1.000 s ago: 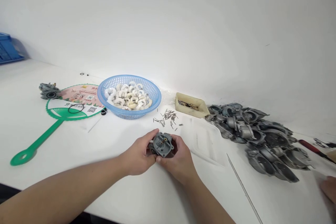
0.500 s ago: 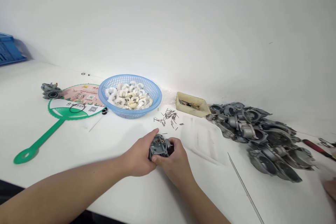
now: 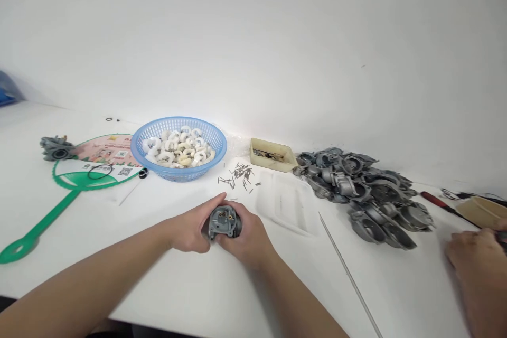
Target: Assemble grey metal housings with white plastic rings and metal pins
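Note:
Between my two hands I hold a grey metal carburetor body point(image 3: 222, 222), its open side with small brass jets facing up toward me. My left hand point(image 3: 190, 229) grips its left side, and my right hand point(image 3: 250, 235) wraps the right side with the thumb at the lower front edge. Just beyond my fingers, many small dark pins point(image 3: 241, 173) lie loose on the white table point(image 3: 190, 285). Behind them to the left stands a blue basket point(image 3: 178, 173) of white, ring-like floats point(image 3: 184, 150).
Right of the pins are a cream tray point(image 3: 273, 161), a clear plastic lid point(image 3: 283, 206), piled grey metal bowls point(image 3: 368, 195) and a thin rod point(image 3: 348, 274). A fan point(image 3: 71, 190) and another carburetor point(image 3: 55, 148) lie left. Another person's hand point(image 3: 475, 259) is at far right.
The carburetor has turned so its open face points more squarely toward me, and my right fingers have shifted over its top. The view has swung right, bringing the other person's hand further in.

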A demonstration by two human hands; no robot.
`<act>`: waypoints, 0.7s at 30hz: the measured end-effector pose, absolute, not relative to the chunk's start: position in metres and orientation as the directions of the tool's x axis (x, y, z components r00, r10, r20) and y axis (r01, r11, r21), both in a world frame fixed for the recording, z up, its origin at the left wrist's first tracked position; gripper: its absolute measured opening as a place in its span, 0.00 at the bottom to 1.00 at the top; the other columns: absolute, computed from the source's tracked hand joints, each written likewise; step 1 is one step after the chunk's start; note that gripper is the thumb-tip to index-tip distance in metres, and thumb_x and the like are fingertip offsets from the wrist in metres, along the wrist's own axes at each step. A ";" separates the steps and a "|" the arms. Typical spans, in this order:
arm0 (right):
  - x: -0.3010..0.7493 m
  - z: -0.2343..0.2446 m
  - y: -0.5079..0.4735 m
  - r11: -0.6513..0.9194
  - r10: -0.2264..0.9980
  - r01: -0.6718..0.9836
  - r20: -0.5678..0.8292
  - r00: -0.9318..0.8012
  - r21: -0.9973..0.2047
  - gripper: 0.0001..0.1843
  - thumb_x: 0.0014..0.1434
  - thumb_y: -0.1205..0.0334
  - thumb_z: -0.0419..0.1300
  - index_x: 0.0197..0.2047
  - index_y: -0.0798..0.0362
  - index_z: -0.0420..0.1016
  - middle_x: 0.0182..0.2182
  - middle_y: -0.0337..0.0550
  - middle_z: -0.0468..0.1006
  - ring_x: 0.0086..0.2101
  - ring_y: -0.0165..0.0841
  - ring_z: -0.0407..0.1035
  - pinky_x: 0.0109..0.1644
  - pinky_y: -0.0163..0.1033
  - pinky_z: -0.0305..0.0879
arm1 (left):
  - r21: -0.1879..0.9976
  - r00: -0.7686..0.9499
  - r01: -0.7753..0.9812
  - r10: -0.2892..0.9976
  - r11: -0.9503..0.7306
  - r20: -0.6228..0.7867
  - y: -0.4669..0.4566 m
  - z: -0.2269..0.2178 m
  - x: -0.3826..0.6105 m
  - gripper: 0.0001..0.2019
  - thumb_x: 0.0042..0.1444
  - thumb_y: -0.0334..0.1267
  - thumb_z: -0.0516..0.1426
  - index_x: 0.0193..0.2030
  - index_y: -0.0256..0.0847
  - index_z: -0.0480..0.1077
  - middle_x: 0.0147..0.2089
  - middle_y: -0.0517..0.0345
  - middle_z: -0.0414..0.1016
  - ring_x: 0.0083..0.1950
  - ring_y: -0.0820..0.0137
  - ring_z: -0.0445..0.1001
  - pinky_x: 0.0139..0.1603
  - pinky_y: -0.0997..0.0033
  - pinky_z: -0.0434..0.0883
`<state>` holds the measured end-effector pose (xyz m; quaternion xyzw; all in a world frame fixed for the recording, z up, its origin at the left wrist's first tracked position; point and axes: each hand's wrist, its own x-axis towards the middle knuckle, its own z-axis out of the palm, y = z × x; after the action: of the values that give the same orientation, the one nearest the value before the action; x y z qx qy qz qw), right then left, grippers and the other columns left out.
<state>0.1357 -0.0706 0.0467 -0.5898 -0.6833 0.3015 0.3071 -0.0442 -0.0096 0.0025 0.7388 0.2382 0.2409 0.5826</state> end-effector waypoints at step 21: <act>0.144 0.042 -0.070 0.101 0.993 0.686 0.030 -0.114 -0.721 0.37 0.43 0.59 0.63 0.58 0.46 0.62 0.40 0.42 0.78 0.41 0.41 0.72 0.43 0.44 0.65 | 0.168 0.414 0.894 0.909 -0.416 0.048 0.040 0.027 0.014 0.19 0.60 0.44 0.46 0.55 0.42 0.65 0.46 0.47 0.71 0.44 0.59 0.73 0.39 0.64 0.69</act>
<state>0.1436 -0.0704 0.0418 -0.6077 -0.6906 0.2832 0.2712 0.0144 0.0404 0.0274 0.8388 0.5373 0.0660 0.0580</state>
